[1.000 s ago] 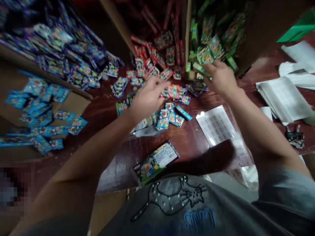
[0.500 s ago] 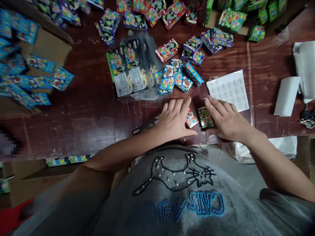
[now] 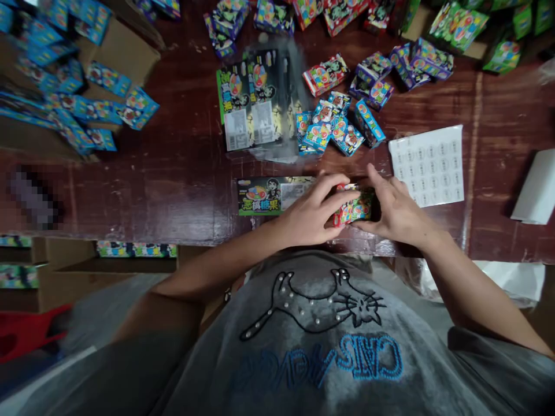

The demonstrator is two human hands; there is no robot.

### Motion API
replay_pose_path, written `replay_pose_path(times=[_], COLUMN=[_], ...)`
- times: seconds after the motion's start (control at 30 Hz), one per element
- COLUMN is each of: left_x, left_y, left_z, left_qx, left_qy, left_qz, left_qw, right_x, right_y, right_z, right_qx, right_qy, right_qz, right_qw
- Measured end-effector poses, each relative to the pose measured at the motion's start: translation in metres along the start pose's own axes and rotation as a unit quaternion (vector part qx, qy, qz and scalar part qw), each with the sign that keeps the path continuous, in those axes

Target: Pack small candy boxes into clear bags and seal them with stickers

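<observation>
Left grip (image 3: 314, 211) clasps the red box (image 3: 337, 220), now against green box (image 3: 366, 202) beside splayed right grip (image 3: 396, 211).

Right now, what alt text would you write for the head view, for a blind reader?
A person's left hand grips small red and green boxes on a dark red table, with the right hand spread beside them. Beyond lie more colourful boxes, printed packaging and a white label sheet.
</observation>
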State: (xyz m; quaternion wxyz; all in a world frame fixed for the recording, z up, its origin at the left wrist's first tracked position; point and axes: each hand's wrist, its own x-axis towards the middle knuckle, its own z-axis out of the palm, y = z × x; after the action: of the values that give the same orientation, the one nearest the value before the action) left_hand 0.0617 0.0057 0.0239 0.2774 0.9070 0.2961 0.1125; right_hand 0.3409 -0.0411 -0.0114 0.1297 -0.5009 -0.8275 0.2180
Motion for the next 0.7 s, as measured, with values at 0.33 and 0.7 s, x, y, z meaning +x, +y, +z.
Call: replay_pose_path(times=[0.33,0.7], left_x=[-0.027,-0.061], left_y=[-0.042,-0.067], left_z=[-0.022,-0.021], left_qx=[0.118,0.072], left_qy=[-0.043,-0.047], left_qz=[-0.009,-0.039], left_qw=[0.992,0.996], right_x=[0.004,0.014], right_y=[-0.007,-0.031], right_z=[0.020,0.039], right_qx=[0.001,0.010], right_qy=[0.032,0.099], right_qz=[-0.038,-0.004], right_qw=[0.999,0.995])
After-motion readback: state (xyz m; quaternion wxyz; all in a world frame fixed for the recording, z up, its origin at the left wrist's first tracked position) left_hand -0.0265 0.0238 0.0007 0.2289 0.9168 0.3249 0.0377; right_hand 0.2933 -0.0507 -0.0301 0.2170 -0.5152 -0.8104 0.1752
